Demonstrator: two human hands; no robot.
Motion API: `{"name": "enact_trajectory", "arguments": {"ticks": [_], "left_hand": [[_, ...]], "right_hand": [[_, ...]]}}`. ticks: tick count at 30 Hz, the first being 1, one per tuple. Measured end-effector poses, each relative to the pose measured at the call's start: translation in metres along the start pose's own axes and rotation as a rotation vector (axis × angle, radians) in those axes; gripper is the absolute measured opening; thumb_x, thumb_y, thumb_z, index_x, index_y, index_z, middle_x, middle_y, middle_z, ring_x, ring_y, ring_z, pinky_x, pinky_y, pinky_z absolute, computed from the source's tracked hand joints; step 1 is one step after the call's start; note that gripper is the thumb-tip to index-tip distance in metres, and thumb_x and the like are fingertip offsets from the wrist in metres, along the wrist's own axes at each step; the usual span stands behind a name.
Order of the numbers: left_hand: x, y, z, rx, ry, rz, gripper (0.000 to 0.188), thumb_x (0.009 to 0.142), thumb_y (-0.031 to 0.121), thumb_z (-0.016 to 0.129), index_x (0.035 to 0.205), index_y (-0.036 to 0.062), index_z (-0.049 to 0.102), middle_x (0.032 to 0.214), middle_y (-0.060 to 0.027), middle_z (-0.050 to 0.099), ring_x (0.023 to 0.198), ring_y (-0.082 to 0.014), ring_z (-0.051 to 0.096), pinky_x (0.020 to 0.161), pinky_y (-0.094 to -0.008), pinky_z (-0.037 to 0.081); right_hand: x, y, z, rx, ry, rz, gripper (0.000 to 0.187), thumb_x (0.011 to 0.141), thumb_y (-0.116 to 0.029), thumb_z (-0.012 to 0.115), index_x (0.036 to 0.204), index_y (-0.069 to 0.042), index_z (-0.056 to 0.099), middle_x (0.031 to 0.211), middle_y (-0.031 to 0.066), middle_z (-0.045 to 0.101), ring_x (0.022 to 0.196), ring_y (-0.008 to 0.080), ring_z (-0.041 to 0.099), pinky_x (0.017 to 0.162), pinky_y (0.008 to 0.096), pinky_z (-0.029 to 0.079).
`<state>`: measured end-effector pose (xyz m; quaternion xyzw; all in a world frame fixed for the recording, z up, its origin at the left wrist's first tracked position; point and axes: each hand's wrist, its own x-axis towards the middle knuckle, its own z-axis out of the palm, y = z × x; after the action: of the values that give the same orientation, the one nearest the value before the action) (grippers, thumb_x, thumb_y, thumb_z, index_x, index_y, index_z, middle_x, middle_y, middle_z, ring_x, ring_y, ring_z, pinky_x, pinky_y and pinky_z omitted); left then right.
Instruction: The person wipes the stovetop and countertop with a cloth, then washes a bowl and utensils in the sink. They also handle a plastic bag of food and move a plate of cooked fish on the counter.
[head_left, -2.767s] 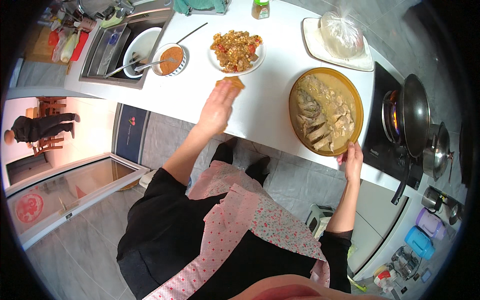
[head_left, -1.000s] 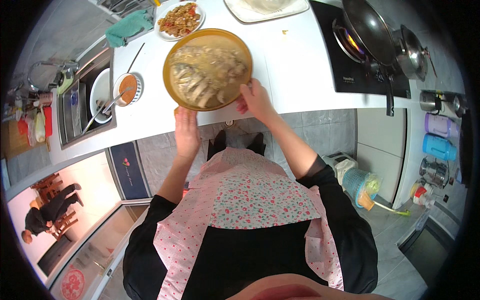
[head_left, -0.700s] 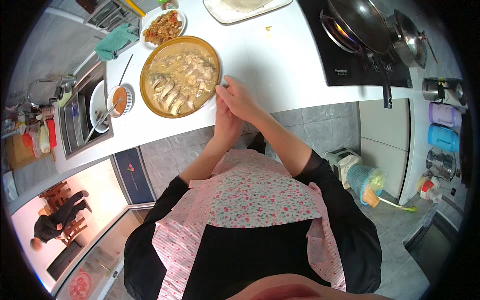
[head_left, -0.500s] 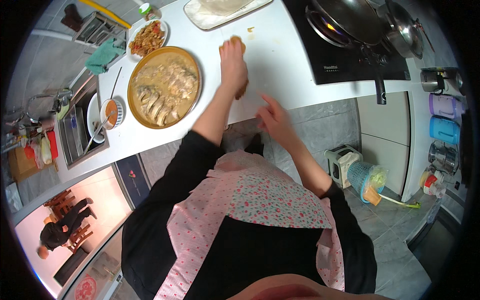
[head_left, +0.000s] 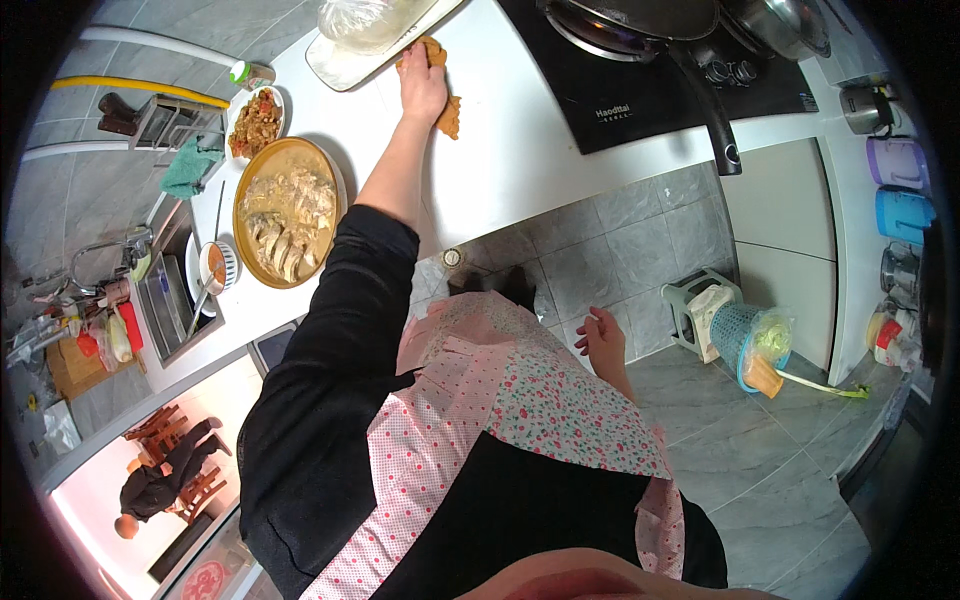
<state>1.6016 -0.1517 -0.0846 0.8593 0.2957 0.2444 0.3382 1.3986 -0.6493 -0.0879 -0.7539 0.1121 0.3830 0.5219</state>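
Left hand (head_left: pixel 422 85) is stretched far across the white countertop (head_left: pixel 520 160), palm down and fingers closed over an orange-brown cleaning cloth (head_left: pixel 447 108) — cloth lies flat on the top, just near of the pale rectangular tray (head_left: pixel 345 65) w/ a clear plastic bag (head_left: pixel 362 20) on it. Right hand (head_left: pixel 603 340) hangs free below the counter edge, fingers loosely curled, holding nothing.

Risks, as I judge them: a wide sweep left could knock the tray or bag. To the right sits the black cooktop (head_left: pixel 640 90) w/ a long dark pan handle (head_left: pixel 712 110) jutting toward the near edge — arm or cloth catching it could tip the pan; the burner may be hot. Further left, the big round yellow-brown dish of pale sliced food (head_left: pixel 285 212) sits close to the sleeve — elbow could nudge it toward the edge.
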Motion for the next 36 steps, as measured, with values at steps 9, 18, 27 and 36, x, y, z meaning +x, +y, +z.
{"name": "enact_trajectory", "arguments": {"ticks": [9, 18, 27, 36], "left_hand": [[-0.030, 0.028, 0.036, 0.329, -0.275, 0.398, 0.064, 0.091, 0.030, 0.049, 0.148, -0.0003, 0.042, 0.157, -0.0180, 0.038, 0.149, -0.0326, 0.027, 0.125, -0.0448, 0.014], [-0.063, 0.058, -0.016, 0.008, -0.806, 0.125, 0.084, 0.084, 0.016, 0.051, 0.160, 0.0067, 0.018, 0.165, -0.0190, 0.021, 0.154, -0.0322, 0.013, 0.124, -0.0433, 0.015], [-0.088, 0.085, 0.012, 0.565, -0.609, 0.312, 0.072, 0.088, 0.018, 0.072, 0.152, 0.0137, 0.041, 0.159, -0.0065, 0.036, 0.142, -0.0324, 0.037, 0.121, -0.0399, 0.032], [-0.175, 0.139, 0.043, 0.746, -0.267, 0.154, 0.028, 0.088, 0.021, 0.063, 0.104, -0.0024, 0.061, 0.102, -0.0215, 0.066, 0.094, -0.0358, 0.065, 0.089, -0.0449, 0.054]], "right_hand": [[-0.015, 0.012, 0.033, -0.044, -0.047, 0.002, 0.038, 0.101, -0.022, 0.058, 0.133, -0.002, 0.055, 0.091, 0.0107, 0.070, 0.068, 0.0156, 0.066, 0.058, 0.0299, 0.052], [-0.019, 0.003, -0.003, -0.258, -0.185, -0.151, 0.039, 0.100, -0.024, 0.059, 0.131, -0.001, 0.056, 0.090, 0.0114, 0.070, 0.071, 0.0175, 0.069, 0.061, 0.0319, 0.052], [0.003, 0.027, -0.190, -0.401, -0.156, -0.096, 0.040, 0.101, -0.025, 0.058, 0.133, -0.002, 0.056, 0.090, 0.0119, 0.070, 0.073, 0.0189, 0.069, 0.064, 0.0346, 0.054], [0.033, 0.039, -0.285, -0.569, -0.219, -0.209, 0.042, 0.100, -0.026, 0.058, 0.132, 0.000, 0.057, 0.086, 0.0119, 0.070, 0.072, 0.0212, 0.070, 0.066, 0.0367, 0.054]]}}
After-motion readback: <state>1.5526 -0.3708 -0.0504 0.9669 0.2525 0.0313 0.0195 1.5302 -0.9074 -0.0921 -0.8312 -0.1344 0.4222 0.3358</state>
